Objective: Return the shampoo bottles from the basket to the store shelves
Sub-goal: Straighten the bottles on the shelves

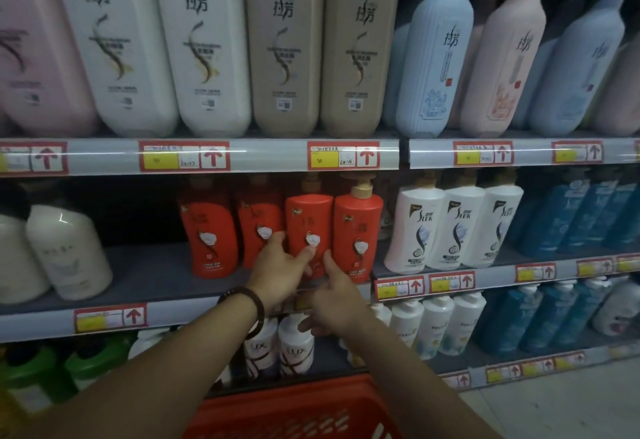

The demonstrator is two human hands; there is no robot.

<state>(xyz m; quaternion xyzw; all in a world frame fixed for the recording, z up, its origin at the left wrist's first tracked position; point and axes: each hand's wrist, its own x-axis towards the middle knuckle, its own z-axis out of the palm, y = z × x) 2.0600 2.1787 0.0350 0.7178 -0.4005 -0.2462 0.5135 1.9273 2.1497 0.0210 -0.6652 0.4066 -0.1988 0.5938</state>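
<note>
At 9 o'clock of the red row the middle shelf (138,279) is bare board, while further right the row is tight, so a returned bottle has to be squeezed between its neighbours. The left hand (282,274), a dark bracelet (242,303) on its wrist, holds the red shampoo bottle (309,220) low down: fingers curl round its 9 o'clock edge and the thumb lies on its front, probably to turn the label outward. The bottle stands upright at the shelf's front edge, touching or nearly touching the red bottle (258,227) to its left and the gold-pumped one (358,227) at its 3 o'clock. The right hand (337,300) is relaxed, one digit stretched up against the bottle's lower right edge, seemingly nudging it square; its other fingers hang loose. The red basket (287,411) waits at 6 o'clock; its contents are out of view.
</note>
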